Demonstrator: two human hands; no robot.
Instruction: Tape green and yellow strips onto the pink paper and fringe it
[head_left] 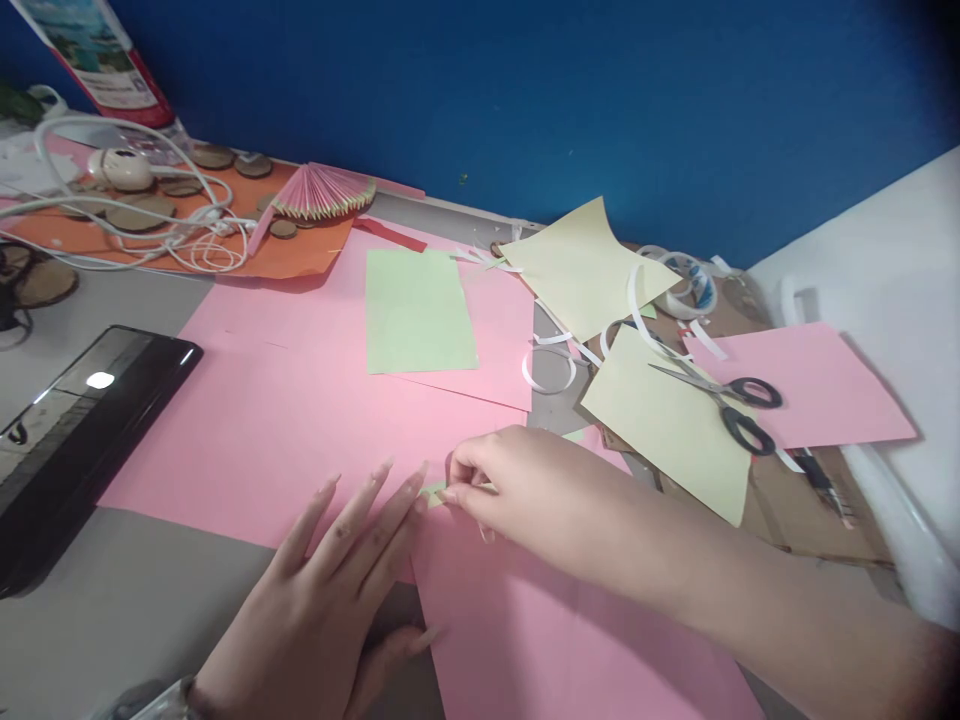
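Note:
My left hand (330, 580) lies flat with fingers stretched out on a pink paper sheet (525, 640) near the desk's front edge. My right hand (510, 485) is curled, its fingertips pinching a small pale green paper scrap (433, 491) right at the left hand's fingertips. Both hands meet over the seam between this sheet and a larger pink sheet (277, 410) behind it. A watch strap shows at my left wrist.
A light green rectangle (417, 310) lies on the pink paper. Yellow sheets (667, 420), black-handled scissors (731, 400), white strips and a tape roll (686, 285) sit right. A black device (67, 430) is left; cables, wooden discs and a folded pink fan (322, 192) lie behind.

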